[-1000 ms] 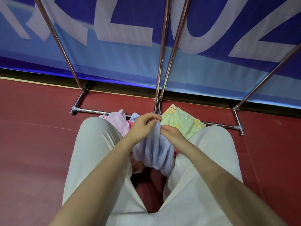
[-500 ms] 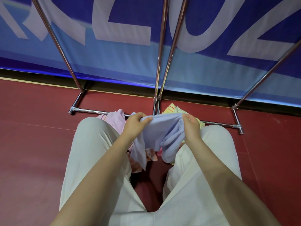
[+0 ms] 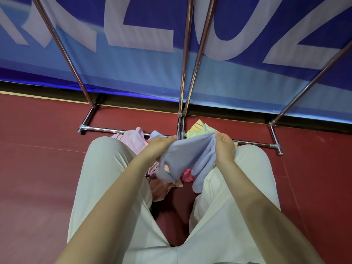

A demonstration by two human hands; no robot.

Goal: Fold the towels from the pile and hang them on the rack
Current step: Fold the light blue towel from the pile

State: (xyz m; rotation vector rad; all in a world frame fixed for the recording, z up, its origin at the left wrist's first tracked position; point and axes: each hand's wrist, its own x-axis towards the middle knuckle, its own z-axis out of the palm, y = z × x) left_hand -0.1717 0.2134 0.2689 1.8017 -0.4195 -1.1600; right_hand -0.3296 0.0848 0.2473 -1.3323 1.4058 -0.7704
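A light blue towel [image 3: 187, 159] is stretched between my two hands above my knees. My left hand [image 3: 159, 147] pinches its left top edge and my right hand [image 3: 224, 147] grips its right top edge; the cloth sags in folds below. Under it lies the pile on the floor: a pink towel [image 3: 133, 139], a yellow-green towel [image 3: 200, 128] with orange stripes, and pink and peach cloth [image 3: 185, 175] between my legs. The chrome rack [image 3: 182, 77] rises just beyond the pile, its bars bare in this view.
The rack's base bar [image 3: 253, 143] runs along the dark red floor [image 3: 38, 168] in front of my knees, with feet at left and right. A blue banner with large white letters [image 3: 133, 63] hangs behind the rack. My legs in pale trousers flank the pile.
My hands have moved apart, spreading the blue towel's top edge from a bunched hold into a stretched span, and the towel has been lifted slightly off the pile.
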